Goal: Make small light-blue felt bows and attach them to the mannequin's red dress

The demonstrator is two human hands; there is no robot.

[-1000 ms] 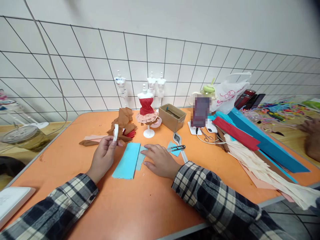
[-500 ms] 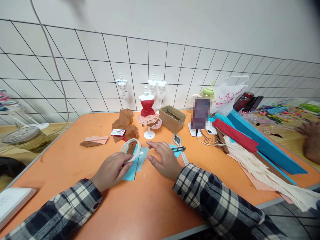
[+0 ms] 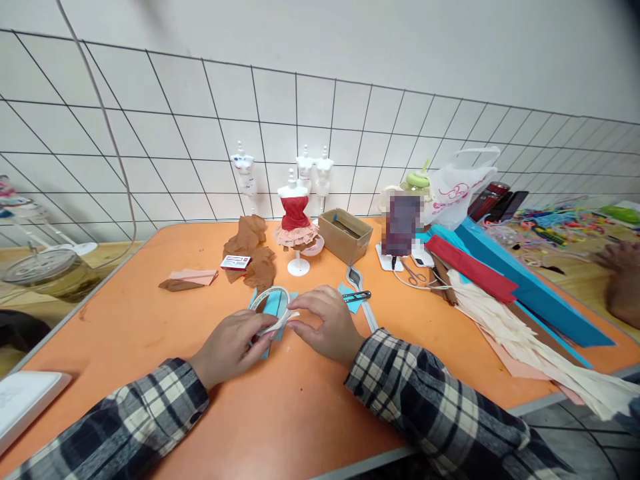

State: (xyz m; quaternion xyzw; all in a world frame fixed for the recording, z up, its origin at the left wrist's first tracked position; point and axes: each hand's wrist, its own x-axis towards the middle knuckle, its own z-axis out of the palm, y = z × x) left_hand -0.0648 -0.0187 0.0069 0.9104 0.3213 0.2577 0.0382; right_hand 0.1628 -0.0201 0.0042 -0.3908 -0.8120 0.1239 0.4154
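My left hand [image 3: 237,343] grips a roll of white tape [image 3: 285,308] by its lower left edge, tilted above the table. At the roll's right side, my right hand [image 3: 327,327] pinches the short loose tape end. Beneath the roll lie strips of light blue paper [image 3: 273,303], partly hidden by it and my fingers. Just beyond stands a small dress form [image 3: 294,215] on a white base, in a red bodice and a ruffled pink and brown skirt. Black thread snips [image 3: 357,296] rest on another blue piece to the right of my right hand.
Crumpled brown paper [image 3: 250,240] and a small labelled box [image 3: 235,263] lie behind my left hand. A cardboard box [image 3: 345,237], a phone [image 3: 401,223], scissors [image 3: 414,275] and long coloured paper strips [image 3: 470,267] occupy the right. Another person's hand [image 3: 623,260] is at far right.
The tape roll has turned and shifted slightly right in my left hand. My right hand's fingers have closed on its loose end.
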